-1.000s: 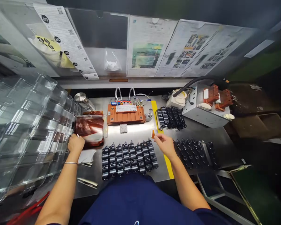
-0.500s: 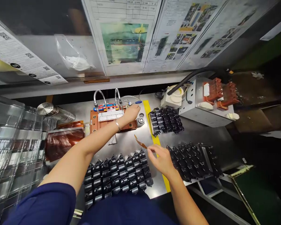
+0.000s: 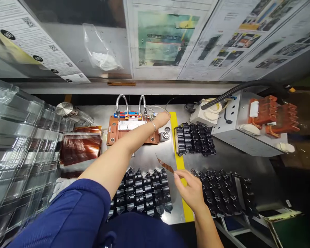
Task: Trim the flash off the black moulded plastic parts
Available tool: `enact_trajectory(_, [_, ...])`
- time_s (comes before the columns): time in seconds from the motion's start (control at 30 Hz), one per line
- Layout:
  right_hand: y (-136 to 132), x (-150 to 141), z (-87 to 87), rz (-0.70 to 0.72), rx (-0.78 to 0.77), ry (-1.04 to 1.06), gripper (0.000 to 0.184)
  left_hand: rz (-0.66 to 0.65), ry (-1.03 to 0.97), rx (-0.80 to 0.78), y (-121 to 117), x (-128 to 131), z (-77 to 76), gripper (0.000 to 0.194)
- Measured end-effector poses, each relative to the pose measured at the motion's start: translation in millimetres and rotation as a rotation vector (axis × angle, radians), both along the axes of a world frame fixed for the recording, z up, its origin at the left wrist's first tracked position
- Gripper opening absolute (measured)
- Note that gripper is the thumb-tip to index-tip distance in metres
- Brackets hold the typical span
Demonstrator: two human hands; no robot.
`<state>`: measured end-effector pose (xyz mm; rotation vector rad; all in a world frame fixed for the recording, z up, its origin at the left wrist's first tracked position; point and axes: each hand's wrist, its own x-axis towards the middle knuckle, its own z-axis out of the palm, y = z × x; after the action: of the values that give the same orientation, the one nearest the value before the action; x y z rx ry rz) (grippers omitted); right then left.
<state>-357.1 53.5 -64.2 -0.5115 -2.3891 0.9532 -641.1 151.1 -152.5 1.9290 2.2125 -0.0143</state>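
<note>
My left hand (image 3: 161,119) is stretched forward across the bench, its fingers at the right rear corner of the orange fixture (image 3: 133,131), by a small metal knob; whether it grips anything is hidden. My right hand (image 3: 190,188) pinches a thin amber strip (image 3: 165,164) that curls up and left above the steel bench. A block of black plastic parts (image 3: 144,191) lies just below my left forearm. More black parts (image 3: 226,193) sit right of my right hand, and another group (image 3: 195,138) lies behind it.
Stacked clear plastic trays (image 3: 18,151) fill the left side. Amber film sheets (image 3: 80,148) and a steel bottle (image 3: 73,113) lie left of the fixture. A grey metal box (image 3: 244,125) with orange blocks stands at the right. A yellow tape line (image 3: 179,162) crosses the bench.
My left hand left the amber film sheets and reached forward to the fixture's right rear corner. My right hand kept the amber strip and lowered slightly. The view tilted closer to the bench.
</note>
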Motion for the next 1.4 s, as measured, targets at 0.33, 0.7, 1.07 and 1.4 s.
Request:
enact_trajectory(0.33, [-8, -10, 10.3, 0.044, 0.013, 0.003, 0.013, -0.128, -0.015, 0.075, -32, 0, 0.4, 0.041])
enact_trajectory(0.7, [-14, -29, 12.4, 0.172, 0.003, -0.085, 0.014, 0.219, -0.072, 0.082, -234, -3, -32.7, 0.062])
enact_trajectory(1.07, [-26, -128, 29.6, 0.491, -0.277, -0.172, 0.015, 0.745, -0.990, 0.330, -272, -43, 13.9, 0.051])
enact_trajectory(1.4, [-3, -209, -91.1, -0.491, -1.212, -0.060, 0.015, 1.206, -1.809, 0.183, -293, -83, 12.1, 0.032])
